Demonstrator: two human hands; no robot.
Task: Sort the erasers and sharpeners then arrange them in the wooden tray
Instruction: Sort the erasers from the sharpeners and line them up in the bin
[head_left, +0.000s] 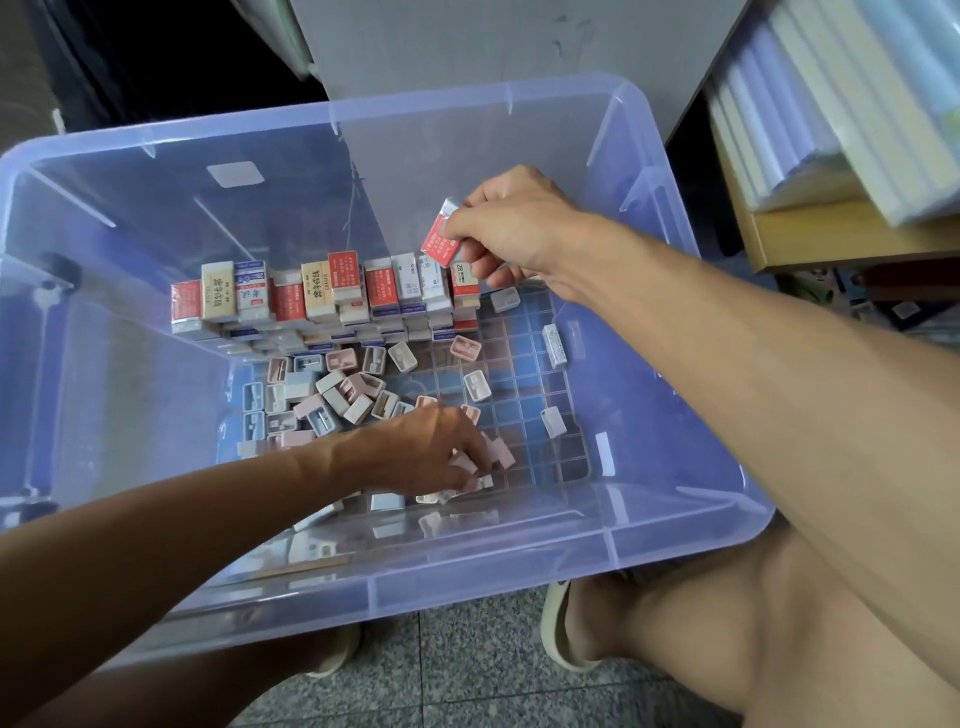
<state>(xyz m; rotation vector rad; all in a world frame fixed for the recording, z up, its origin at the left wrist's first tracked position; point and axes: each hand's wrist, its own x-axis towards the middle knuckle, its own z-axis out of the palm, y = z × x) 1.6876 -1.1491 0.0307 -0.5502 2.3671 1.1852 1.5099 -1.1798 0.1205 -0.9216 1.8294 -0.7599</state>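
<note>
Inside a clear blue plastic bin (675, 291), a row of stacked erasers (322, 296) in red, cream and white sleeves lines the far side. My right hand (514, 228) pinches a red-sleeved eraser (441, 241) and holds a second eraser (466, 273) just above the right end of that row. A pile of small pastel sharpeners (343, 389) lies in the near left of the bin. My left hand (431, 452) reaches down into that pile, fingers curled round a few white and pink sharpeners (478, 465). No wooden tray is visible.
Loose sharpeners (553, 421) and a white eraser (555, 345) are scattered over the bin's gridded floor. A wooden shelf (831, 234) with stacked paper packs stands at right. My knees and sandalled feet (561, 634) sit under the bin's near edge on the speckled floor.
</note>
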